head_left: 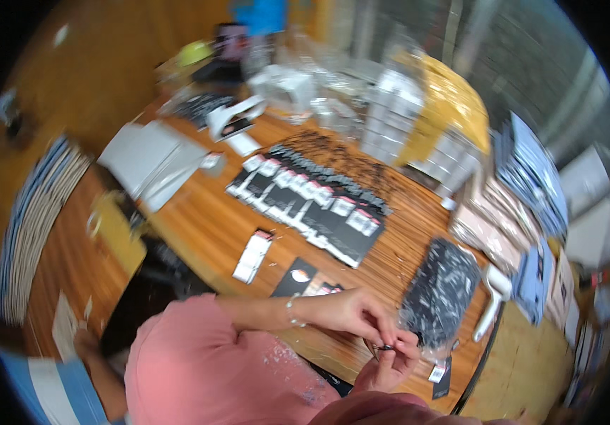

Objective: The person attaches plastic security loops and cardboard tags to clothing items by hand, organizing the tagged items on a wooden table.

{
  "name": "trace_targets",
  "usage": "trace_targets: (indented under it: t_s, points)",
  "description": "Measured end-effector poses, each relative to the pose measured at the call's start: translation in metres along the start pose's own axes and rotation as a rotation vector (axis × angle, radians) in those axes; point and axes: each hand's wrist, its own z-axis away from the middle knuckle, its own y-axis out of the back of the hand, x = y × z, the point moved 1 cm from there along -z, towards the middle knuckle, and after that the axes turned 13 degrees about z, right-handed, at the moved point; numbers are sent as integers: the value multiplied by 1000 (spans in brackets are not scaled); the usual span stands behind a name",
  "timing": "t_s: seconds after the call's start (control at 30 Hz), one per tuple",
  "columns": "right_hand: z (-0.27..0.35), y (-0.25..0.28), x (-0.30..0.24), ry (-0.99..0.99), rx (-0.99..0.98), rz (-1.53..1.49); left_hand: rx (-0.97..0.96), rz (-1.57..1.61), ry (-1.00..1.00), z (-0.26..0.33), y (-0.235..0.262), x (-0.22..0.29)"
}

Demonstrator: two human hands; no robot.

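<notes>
My left hand (363,315), a bracelet on its wrist, reaches across to the right and pinches at a small dark piece (386,348). Below it my right hand (393,363) is closed on the same piece from the other side. Blur and fingers hide what kind of thing it is. Right of my hands lies a clear plastic bag (441,287) full of dark items. At the table edge beside my right hand is a black hang tag (442,382) with a white label (437,372); whether it connects to the held piece I cannot tell.
Rows of black hang tags (312,205) with cords cover the table's middle. A lint roller (495,301) lies at right, before stacks of bagged fabric (528,177). White boxes (393,106) stand behind, white plastic bags (153,163) lie left. Another person's arm (99,372) is at lower left.
</notes>
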Motion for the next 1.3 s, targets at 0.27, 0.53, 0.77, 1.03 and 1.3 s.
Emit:
trace_targets:
  t_s: [0.27, 0.53, 0.77, 1.03, 1.3]
  points:
    - [-16, -2, -13, 217, 64, 306, -55, 257, 98, -21, 14, -2]
    - [-25, -24, -21, 495, -12, 502, 118, 278, -89, 3, 14, -1]
    - [-3, -50, -34, 303, -128, 257, 134, 263, -285, 35, 12, 2]
    - [19, -49, -61, 33, -197, -39, 76, 33, -318, 55, -8, 21]
    - [35, -71, -82, -13, -350, -10, -5, -58, -401, 92, -12, 51]
